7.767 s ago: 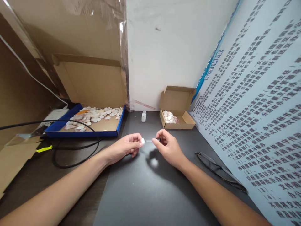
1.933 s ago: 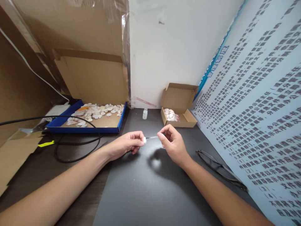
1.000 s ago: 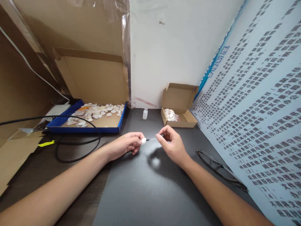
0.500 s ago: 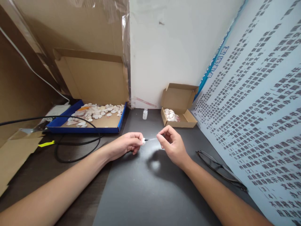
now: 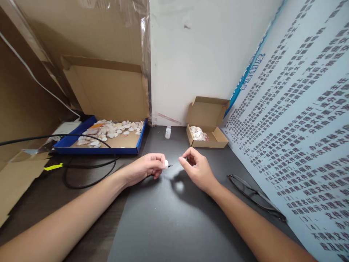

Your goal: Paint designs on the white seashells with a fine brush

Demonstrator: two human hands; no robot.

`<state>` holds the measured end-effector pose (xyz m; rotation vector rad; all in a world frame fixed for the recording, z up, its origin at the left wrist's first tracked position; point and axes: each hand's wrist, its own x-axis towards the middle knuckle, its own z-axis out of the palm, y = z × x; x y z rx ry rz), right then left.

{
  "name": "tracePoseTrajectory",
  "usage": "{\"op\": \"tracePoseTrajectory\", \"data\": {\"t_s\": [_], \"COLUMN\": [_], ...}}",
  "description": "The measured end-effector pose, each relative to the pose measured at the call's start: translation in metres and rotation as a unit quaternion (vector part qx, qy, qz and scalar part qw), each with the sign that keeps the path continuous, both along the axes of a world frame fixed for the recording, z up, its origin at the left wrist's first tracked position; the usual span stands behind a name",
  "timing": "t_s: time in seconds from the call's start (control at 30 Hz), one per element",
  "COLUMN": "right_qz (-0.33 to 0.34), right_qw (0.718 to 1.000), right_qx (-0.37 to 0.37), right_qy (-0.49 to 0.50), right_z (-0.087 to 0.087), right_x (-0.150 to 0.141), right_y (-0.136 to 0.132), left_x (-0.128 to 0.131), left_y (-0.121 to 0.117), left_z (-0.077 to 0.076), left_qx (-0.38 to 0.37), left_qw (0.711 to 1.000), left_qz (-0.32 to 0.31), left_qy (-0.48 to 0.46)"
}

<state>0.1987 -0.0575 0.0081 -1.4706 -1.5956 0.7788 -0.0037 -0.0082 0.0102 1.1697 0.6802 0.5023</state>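
Pinched between the thumb and fingers of my left hand (image 5: 152, 165) is a small white shell (image 5: 166, 164), rounded like the ones in the boxes. A short, thin black tip (image 5: 170, 166) pokes out from its right side. My right hand (image 5: 196, 168) is closed in a pinch a little to the right, apart from the shell. Something small and dark (image 5: 186, 158) shows between its fingers, too little to name. Behind the hands stands a small white-filled bottle (image 5: 168, 132) on the dark mat (image 5: 163, 218).
A blue-edged cardboard box (image 5: 125, 150) of shells stands back left, a smaller open box (image 5: 215, 145) with shells back right. A black cable (image 5: 89, 166) loops on the left. Glasses (image 5: 256, 196) lie at right beside the printed sheet (image 5: 300, 127). A yellow tag (image 5: 53, 167) lies far left.
The pale strand that stretched between the shell's black tip and my right hand no longer shows. My right hand has shifted slightly left and its fingers have turned; the left has barely moved.
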Motion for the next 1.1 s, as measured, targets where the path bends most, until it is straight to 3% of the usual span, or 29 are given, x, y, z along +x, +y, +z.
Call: {"op": "tracePoseTrajectory", "data": {"t_s": [0.53,0.73,0.9,1.1], "right_qz": [0.033,0.001,0.038,0.002], "right_qw": [0.998,1.000,0.997,1.000], "right_qx": [0.014,0.020,0.013,0.020], "right_qy": [0.057,0.009,0.069,0.004], "right_z": [-0.0005,0.0004,0.0015,-0.0011], "right_x": [-0.0015,-0.0027,-0.0017,-0.0026], "right_y": [-0.0016,-0.0013,-0.0014,-0.0004], "left_x": [-0.0034,-0.0029,-0.0026,-0.0033], "left_y": [0.0021,0.0017,0.0020,0.0021], "left_z": [-0.0023,-0.0015,-0.0019,-0.0022], "left_qx": [-0.023,-0.020,-0.021,-0.015], "left_qw": [0.999,0.999,0.999,0.999], "left_qz": [0.008,0.011,0.011,0.003], "left_qy": [-0.035,-0.033,-0.030,-0.031]}}
